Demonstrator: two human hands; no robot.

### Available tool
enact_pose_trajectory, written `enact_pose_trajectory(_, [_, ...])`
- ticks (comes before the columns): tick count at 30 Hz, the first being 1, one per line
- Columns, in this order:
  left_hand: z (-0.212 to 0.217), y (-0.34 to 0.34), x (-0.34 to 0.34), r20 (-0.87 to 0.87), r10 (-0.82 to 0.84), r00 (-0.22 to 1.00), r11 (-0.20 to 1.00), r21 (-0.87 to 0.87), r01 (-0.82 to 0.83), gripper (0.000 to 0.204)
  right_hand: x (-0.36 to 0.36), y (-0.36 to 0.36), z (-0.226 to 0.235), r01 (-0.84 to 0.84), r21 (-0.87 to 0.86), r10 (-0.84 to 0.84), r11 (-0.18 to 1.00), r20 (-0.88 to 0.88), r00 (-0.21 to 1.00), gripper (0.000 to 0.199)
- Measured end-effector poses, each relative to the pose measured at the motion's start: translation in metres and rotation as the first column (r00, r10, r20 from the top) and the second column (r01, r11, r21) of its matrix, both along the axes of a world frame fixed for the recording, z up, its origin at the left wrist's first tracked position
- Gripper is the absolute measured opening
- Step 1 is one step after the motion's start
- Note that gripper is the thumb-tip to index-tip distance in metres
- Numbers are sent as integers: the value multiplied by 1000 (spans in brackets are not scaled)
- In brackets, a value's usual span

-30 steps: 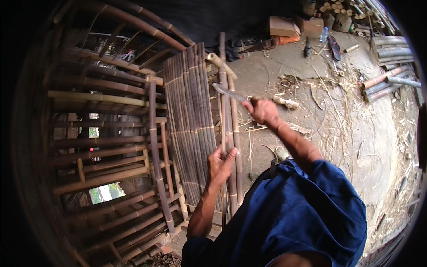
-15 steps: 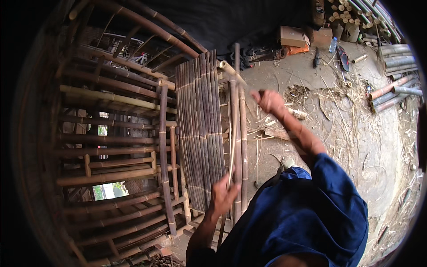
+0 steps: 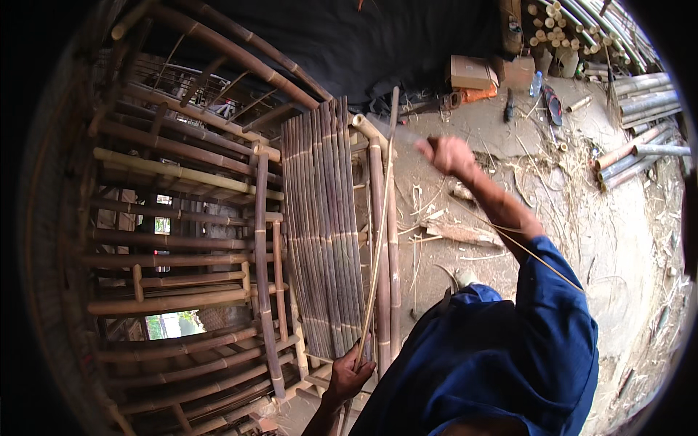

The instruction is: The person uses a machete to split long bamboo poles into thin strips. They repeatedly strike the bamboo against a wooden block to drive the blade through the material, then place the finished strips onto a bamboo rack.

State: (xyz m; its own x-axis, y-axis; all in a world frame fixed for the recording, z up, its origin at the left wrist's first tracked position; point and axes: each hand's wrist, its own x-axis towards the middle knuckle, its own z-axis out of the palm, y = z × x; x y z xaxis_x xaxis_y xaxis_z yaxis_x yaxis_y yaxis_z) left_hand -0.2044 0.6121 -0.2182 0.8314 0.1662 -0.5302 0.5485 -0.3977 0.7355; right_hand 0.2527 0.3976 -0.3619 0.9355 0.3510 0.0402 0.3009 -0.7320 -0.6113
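Note:
My left hand (image 3: pixel 352 375), low in the view, is closed around a long, thin bamboo strip (image 3: pixel 377 269). The strip rises at a slant past the bamboo rails, and its far end stands above them. My right hand (image 3: pixel 451 155) is closed on a knife whose handle is mostly hidden in the fist. The knife's blade (image 3: pixel 401 129) is smeared by motion and points left, close to the strip's upper part; whether it touches cannot be made out. A thin pale sliver (image 3: pixel 547 263) lies across my right arm and sleeve. Left of the strip is a panel of dark bamboo slats (image 3: pixel 320 232).
Bamboo frames (image 3: pixel 178 282) fill the left side. Upright poles (image 3: pixel 385 305) stand between me and the slats. Shavings (image 3: pixel 465 231) litter the floor at right. Farther off are a cardboard box (image 3: pixel 471 73), a bottle (image 3: pixel 536 83), a sandal (image 3: pixel 552 106) and stacked bamboo poles (image 3: pixel 643 98).
My left hand has moved down and toward me and closed more tightly on the strip. My right hand has shifted slightly right. A pale sliver now shows across my right arm.

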Motion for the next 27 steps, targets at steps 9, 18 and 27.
enact_pose_trajectory(9, [4, 12, -34, -219, 269, 938, 921, -227, -317, 56, 75, -73, -39, 460, 81, -449, 884, -121, 885, 84])
enact_pose_trajectory(18, [-75, -7, 181, 319, 186, 929, 980, -129, -152, 91, -160, 26, 27, -284, 32, 285, 958, -190, 940, 61])
enact_pose_trajectory(27, [-51, -32, 205, 297, 127, 946, 992, -64, -113, 66, -145, 50, -20, -56, 175, 72, 983, -87, 994, 73])
